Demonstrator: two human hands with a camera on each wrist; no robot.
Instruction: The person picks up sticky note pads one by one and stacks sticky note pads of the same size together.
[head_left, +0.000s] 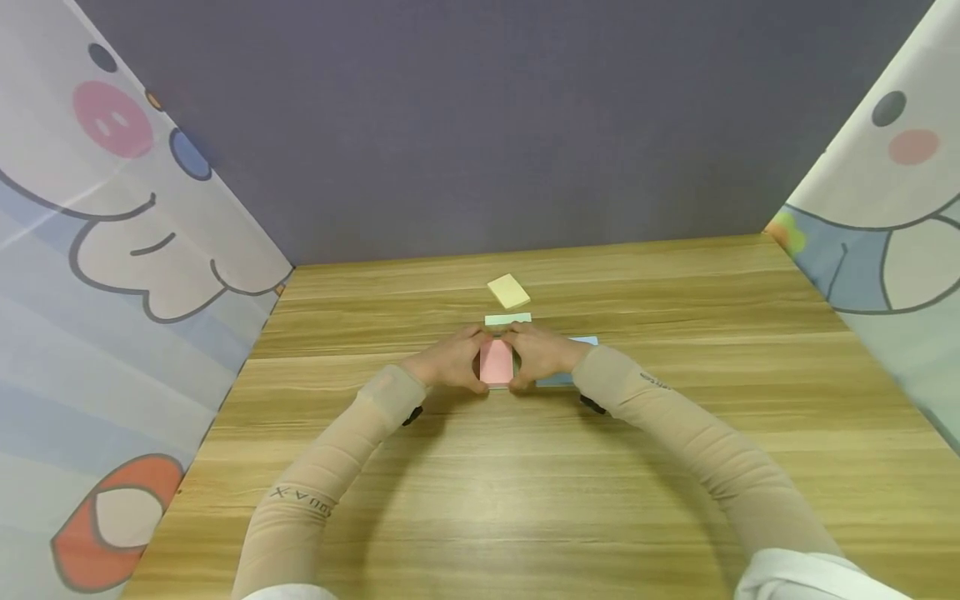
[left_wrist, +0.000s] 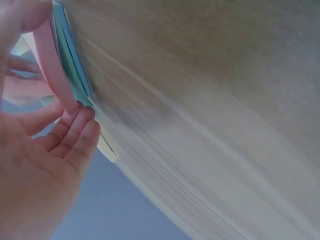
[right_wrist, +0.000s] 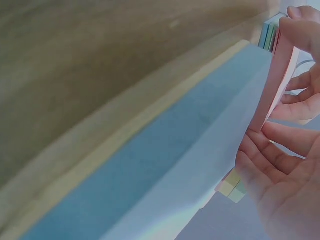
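Note:
Both hands hold a pink sticky-note pad (head_left: 497, 362) between them over the middle of the table. My left hand (head_left: 453, 360) pinches its left edge and my right hand (head_left: 542, 354) pinches its right edge. The pink pad (left_wrist: 50, 65) looks slightly bowed in the left wrist view, with green (left_wrist: 70, 62) and blue layers just beyond it. A blue pad (right_wrist: 165, 150) lies beside the right hand, partly covered by that hand in the head view. Just past the fingertips is a pale green pad (head_left: 507, 319).
A pale yellow pad (head_left: 508, 291) lies turned at an angle farther back on the wooden table (head_left: 487, 500). A dark grey panel (head_left: 510, 125) stands along the back edge. Cartoon-printed sheets (head_left: 112, 275) border both sides.

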